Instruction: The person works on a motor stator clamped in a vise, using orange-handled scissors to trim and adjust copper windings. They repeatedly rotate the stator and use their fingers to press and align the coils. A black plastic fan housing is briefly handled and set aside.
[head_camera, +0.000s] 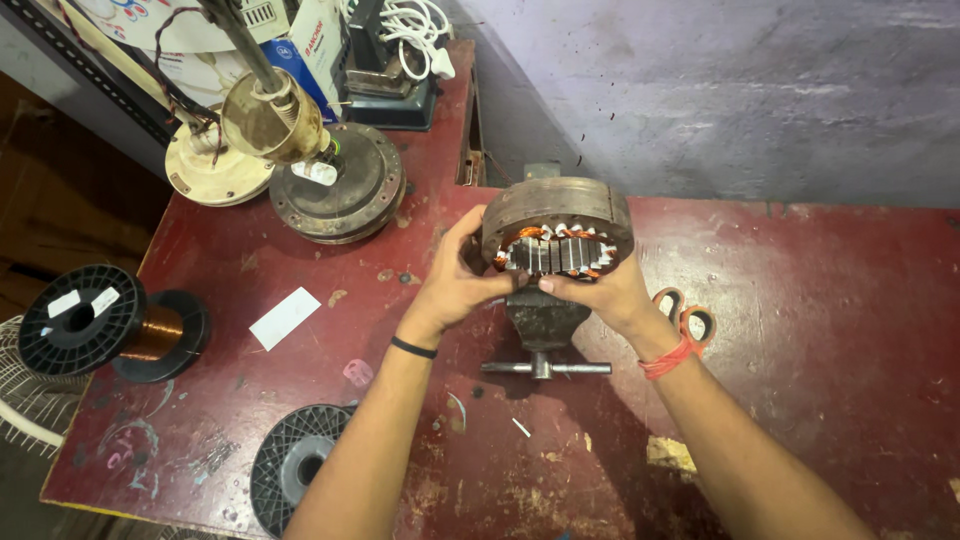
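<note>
Head view: both hands clamp a round motor stator (556, 228) between them, held above the bench vise (541, 318). Left hand (455, 285) grips the stator's left edge, thumb on the lower rim, fingers curled around the outside; black band on that wrist. Right hand (607, 290) cups the lower right edge, thumb pressed near the laminations, fingers hidden behind the ring; red thread (668, 358) tied at that wrist. Stator is tilted with its open face toward the camera: rusty brown outer ring, grey steel lamination teeth, copper windings showing between the slots. Vise sits directly under it near the middle of the red, worn workbench (800, 330), its handle bar lying crosswise toward the camera. Orange-handled scissors (690, 315) lie just right of the right wrist, partly hidden by it. White paper slip (285, 318) lies left of the left forearm. Black spool of copper wire (110, 325) sits at the left bench edge; a second black spool (295, 468), no wire visible on it, lies at the near edge beside the left forearm. Far left corner: a round dark motor housing (338, 190) with a brass-coloured cup on a rod (272, 112) over it, cream disc beside them. White cable coil (415, 30) at the back.
</note>
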